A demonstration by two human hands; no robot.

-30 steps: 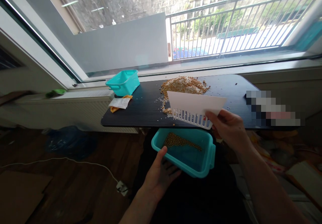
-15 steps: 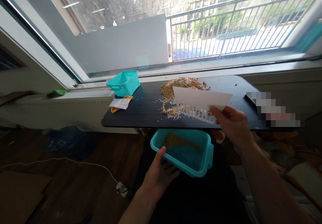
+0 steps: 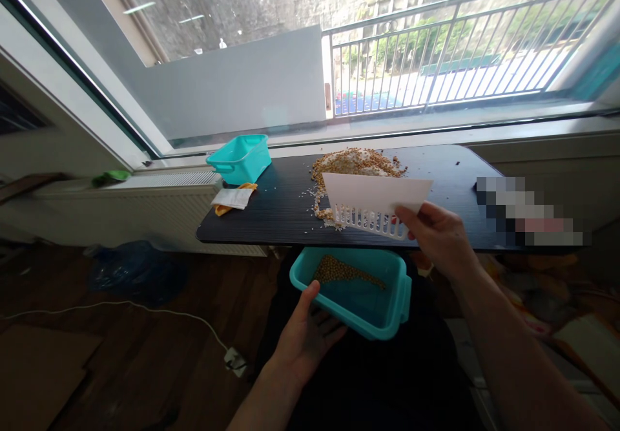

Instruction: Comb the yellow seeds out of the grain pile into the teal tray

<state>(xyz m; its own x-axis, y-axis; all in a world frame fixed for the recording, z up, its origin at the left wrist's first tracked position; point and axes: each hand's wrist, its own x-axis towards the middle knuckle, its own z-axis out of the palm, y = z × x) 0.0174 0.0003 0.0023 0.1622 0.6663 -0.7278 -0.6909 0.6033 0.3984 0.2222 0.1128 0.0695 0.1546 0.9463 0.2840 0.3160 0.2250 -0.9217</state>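
Observation:
My right hand [image 3: 433, 234] pinches a white slotted card [image 3: 372, 192] by its right end, its row of slots facing down above the table's front edge. Behind the card, a heap of tan beans mixed with white grains [image 3: 353, 159] spreads over the dark table [image 3: 285, 214], partly hidden. My left hand [image 3: 310, 334] grips the near left wall of a turquoise bin [image 3: 372, 324], thumb over the rim and fingers underneath. Inside that bin lies a layer of tan beans [image 3: 339, 268], thickest at the left. The bin sits over my lap, just below the table edge.
A second turquoise bin [image 3: 247, 163] stands at the table's back left, near a white and yellow cloth [image 3: 233, 198]. At the right end lies a blurred-out object [image 3: 523, 214]. A white cable with a power socket [image 3: 235, 361] crosses the floor beside a blue plastic bottle [image 3: 138, 273].
My right hand has shifted the slotted card a little to the left and levelled its top edge. My left hand and the bin stay where they were.

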